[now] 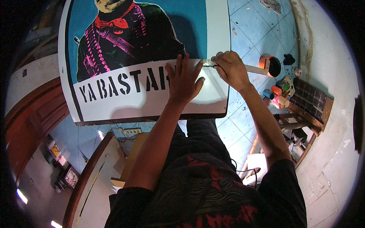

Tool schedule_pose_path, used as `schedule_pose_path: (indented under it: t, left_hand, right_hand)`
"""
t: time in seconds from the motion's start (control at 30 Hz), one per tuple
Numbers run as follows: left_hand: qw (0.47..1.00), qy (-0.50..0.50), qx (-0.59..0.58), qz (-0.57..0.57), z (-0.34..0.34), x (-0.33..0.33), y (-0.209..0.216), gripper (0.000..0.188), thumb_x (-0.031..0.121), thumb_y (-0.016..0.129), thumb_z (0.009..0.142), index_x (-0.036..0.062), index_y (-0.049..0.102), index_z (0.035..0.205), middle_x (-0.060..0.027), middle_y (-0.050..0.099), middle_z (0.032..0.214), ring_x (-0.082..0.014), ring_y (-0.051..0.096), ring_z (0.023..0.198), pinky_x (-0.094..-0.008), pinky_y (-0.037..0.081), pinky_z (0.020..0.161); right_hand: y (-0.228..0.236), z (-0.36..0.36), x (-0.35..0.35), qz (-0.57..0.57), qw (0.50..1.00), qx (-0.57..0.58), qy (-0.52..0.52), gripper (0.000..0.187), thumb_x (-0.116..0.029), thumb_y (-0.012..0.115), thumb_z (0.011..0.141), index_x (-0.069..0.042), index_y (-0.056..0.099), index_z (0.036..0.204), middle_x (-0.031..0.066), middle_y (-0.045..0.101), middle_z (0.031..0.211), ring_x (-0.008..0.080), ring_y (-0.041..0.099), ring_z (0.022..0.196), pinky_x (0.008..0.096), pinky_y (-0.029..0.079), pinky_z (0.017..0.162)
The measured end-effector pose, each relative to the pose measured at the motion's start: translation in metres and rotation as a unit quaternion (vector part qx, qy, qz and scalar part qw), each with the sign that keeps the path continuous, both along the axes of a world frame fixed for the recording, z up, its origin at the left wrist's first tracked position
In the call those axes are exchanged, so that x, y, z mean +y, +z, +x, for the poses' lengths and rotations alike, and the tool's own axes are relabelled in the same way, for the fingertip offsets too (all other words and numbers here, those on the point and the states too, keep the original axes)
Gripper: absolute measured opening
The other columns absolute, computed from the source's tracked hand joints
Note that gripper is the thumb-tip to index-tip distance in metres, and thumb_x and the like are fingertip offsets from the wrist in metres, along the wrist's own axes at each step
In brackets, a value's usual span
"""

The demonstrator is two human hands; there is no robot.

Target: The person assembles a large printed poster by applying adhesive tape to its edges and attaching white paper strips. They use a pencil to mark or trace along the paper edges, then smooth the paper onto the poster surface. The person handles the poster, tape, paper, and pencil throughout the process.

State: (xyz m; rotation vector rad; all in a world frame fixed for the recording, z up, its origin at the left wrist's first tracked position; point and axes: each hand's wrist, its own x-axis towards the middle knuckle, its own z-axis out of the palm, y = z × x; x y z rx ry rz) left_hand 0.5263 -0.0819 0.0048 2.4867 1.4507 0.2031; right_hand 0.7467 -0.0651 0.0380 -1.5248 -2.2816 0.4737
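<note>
At the far left, curved dark-brown woodwork (38,108) bends along the rim of the view. Further in, a white power strip (132,131) lies below the lower edge of a painted board (133,100). The board fills the upper middle, in front of the person's legs, and shows a figure with a red neckerchief on blue, above a white band with black stencilled letters.

The left hand (183,83) rests palm down on that white band, over the end of the lettering. Its grip is wide: the fingers are spread, the thumb stands out to the right, and nothing is held. Its index fingertip is at the near end of a flat metal strip (255,69); whether they touch, I cannot tell.

The right hand (232,70) has a narrow grip, fingers curled and thumb tucked in, holding the metal strip at the board's right edge. The strip runs out past that edge above the blue tiled floor (247,28), toward an orange pot (262,61) with a dark inside. Small coloured containers (276,91) stand or lie nearby, beside a dark gridded panel (310,97).
</note>
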Motion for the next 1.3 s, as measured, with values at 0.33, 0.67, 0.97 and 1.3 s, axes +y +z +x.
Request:
schedule_pose_path:
  t: [0.33,0.67,0.97,1.3]
  left_hand:
    - [1.0,0.003,-0.003,0.019,0.0,0.0,-0.003,0.068,0.046,0.067,0.085,0.0267,0.044,0.146,-0.0225,0.033,0.15,-0.0438,0.029,0.142,-0.0744,0.02,0.106]
    - [0.999,0.007,-0.029,0.013,0.0,0.0,-0.001,0.066,0.042,0.069,0.085,0.0268,0.046,0.145,-0.0226,0.032,0.151,-0.0458,0.028,0.142,-0.076,0.02,0.104]
    - [0.999,0.012,-0.044,0.006,0.0,0.001,0.0,0.064,0.042,0.07,0.085,0.0254,0.049,0.143,-0.022,0.033,0.15,-0.0443,0.028,0.142,-0.0762,0.019,0.105]
    - [0.999,0.014,-0.029,-0.003,0.002,0.001,0.002,0.063,0.043,0.068,0.086,0.0255,0.049,0.143,-0.0222,0.033,0.149,-0.0443,0.027,0.143,-0.0749,0.018,0.107]
  right_hand:
    - [0.005,0.006,0.007,-0.026,0.999,0.017,0.011,0.034,-0.013,0.075,0.077,-0.011,0.065,0.11,0.0059,0.064,0.1,0.0276,0.06,0.097,0.0434,0.044,0.094]
    - [0.004,0.026,0.044,-0.196,0.976,0.064,-0.067,0.02,-0.024,0.07,0.084,-0.009,0.065,0.095,0.0098,0.065,0.077,0.0257,0.065,0.07,0.0379,0.053,0.067]
    - [0.001,0.007,0.06,-0.22,0.967,-0.057,-0.119,0.031,-0.038,0.074,0.073,-0.009,0.067,0.082,0.0118,0.069,0.08,0.0292,0.068,0.074,0.0416,0.053,0.069]
    - [0.0,0.026,0.035,-0.113,0.968,0.058,-0.215,0.028,-0.031,0.072,0.082,-0.005,0.063,0.086,0.0114,0.068,0.081,0.0262,0.067,0.075,0.0373,0.053,0.07]
